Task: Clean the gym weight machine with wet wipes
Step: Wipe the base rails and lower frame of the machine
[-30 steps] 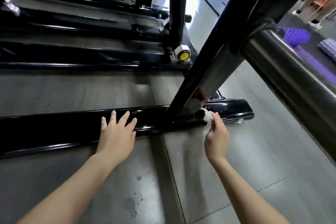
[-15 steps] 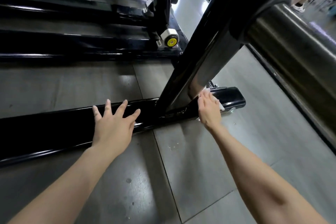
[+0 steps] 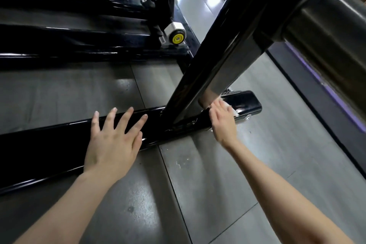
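— While my right hand (image 3: 223,123) presses the wet wipe (image 3: 231,109) flat onto the black base rail (image 3: 49,144), just right of where the slanted upright (image 3: 217,55) meets it, I log the step as wiping the rail's right end. The fingers lie nearly straight over the wipe, not curled round it. A white edge shows beyond the fingertips.
— And the other hand?
— My left hand (image 3: 112,142) rests on the same rail, left of the joint, fingers spread wide and holding nothing. I judge it a brace.
— What does the next move call for?
— In my judgement, steady downward pressure and a stroke along the rail towards its capped right end. After that, a pass round the foot of the upright, where the seam could snag the wipe. The rail's far side is hidden from me.
— Changes against the earlier frames?
— A second ago the right hand held the wipe bunched at the rail's near edge. Half a second ago it lay on top of the rail at the upright's foot. Now it lies flatter and slightly further right. The left hand has kept its place, and the view has drawn nearer.
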{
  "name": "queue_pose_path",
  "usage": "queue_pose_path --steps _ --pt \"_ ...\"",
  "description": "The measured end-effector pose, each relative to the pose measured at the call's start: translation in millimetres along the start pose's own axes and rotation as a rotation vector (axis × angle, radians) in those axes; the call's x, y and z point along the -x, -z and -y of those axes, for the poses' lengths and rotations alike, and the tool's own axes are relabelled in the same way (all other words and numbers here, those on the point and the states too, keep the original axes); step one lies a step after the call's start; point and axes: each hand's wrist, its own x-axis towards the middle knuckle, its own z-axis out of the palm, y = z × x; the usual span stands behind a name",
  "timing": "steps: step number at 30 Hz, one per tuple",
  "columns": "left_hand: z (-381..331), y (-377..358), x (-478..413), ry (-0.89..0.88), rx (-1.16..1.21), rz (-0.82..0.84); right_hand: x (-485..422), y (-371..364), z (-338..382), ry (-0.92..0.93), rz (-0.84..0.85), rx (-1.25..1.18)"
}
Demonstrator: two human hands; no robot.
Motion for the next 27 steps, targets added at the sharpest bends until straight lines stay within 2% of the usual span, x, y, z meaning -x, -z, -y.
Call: queue_pose_path --steps 2,4,9,14,16,19,23,25,27 --pt "1 -1 0 -0.016 -0.004 0.006 12 3 -2 0.087 -0.002 -0.033" --pt "1 0 -1 -0.024 -0.019 0.019 -7 11 -21 -0.028 -0.007 -0.042" --pt "1 0 0 -0.028 -0.035 0.032 -52 27 -80 -0.443 -0.003 0.043" --pt "3 -2 -1 -0.037 -0.039 0.014 -77 35 -96 -0.634 0.127 0.032" --pt "3 -2 -1 -0.039 -0.034 0.022 -80 34 -91 -0.672 0.107 0.062" --pt "4 -2 -1 -0.046 -0.034 0.029 -63 26 -71 -0.599 0.000 0.077" --pt "4 -1 -2 -0.040 -0.032 0.089 -13 13 -23 -0.260 -0.153 -0.090" --pt "3 5 -3 -0.030 -0.039 0.126 12 6 2 -0.151 -0.149 -0.127" --pt "2 6 0 -0.017 -0.061 0.151 35 0 26 -0.155 -0.117 -0.195"
